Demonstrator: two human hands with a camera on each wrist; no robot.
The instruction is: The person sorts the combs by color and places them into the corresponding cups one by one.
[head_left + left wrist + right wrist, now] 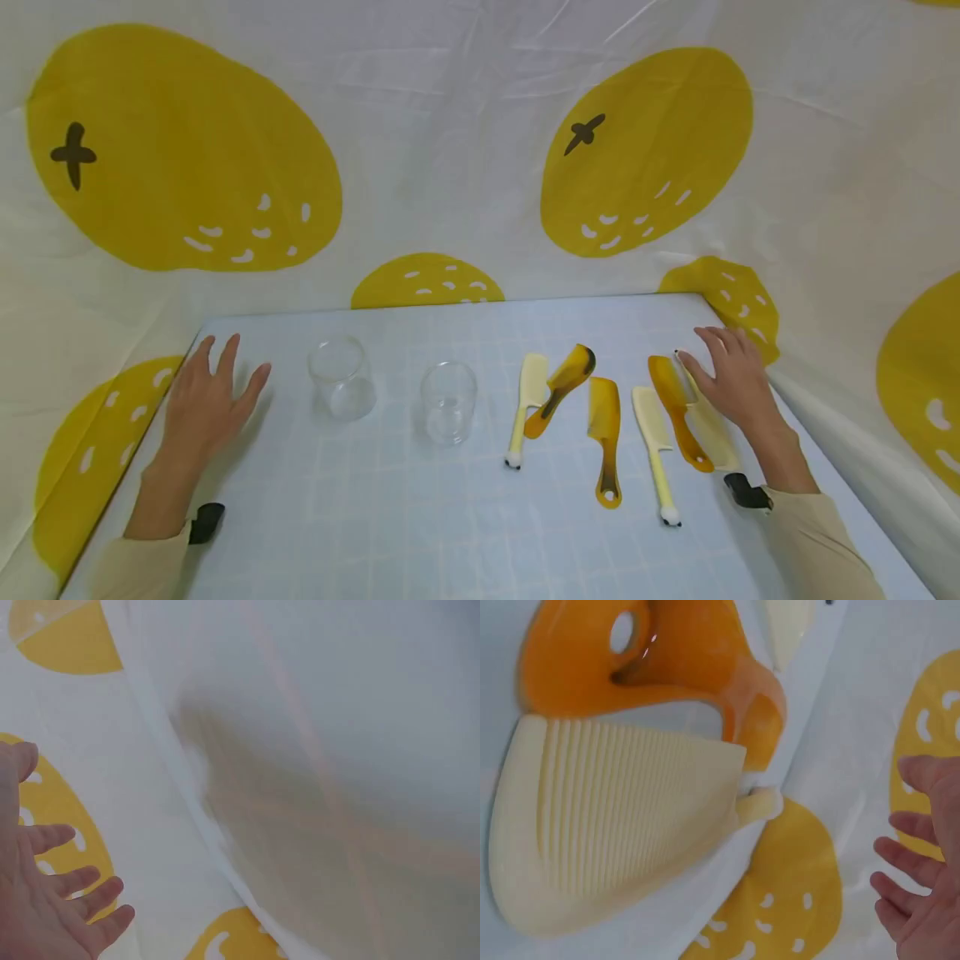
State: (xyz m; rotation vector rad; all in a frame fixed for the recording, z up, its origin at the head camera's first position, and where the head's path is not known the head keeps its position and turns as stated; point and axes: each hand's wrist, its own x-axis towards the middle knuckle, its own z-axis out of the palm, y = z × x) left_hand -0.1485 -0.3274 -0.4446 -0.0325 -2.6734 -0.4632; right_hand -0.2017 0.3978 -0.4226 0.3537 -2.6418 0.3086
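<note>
My left hand hovers over the table's left side with fingers spread, holding nothing; the left wrist view shows its palm and fingers. Over the right side, my right hand has loosely extended fingers and an empty palm. Below it lies a cream comb, partly hidden by the hand in the head view; its teeth fill much of the right wrist view. Beside that comb is an amber comb. Farther left lie a cream comb, an amber comb, and an amber comb overlapping another cream comb.
Two clear glasses stand left of the combs: one glass nearer my left hand, another glass near the middle. The pale blue checked table is bordered behind and on both sides by a white curtain with yellow fruit shapes.
</note>
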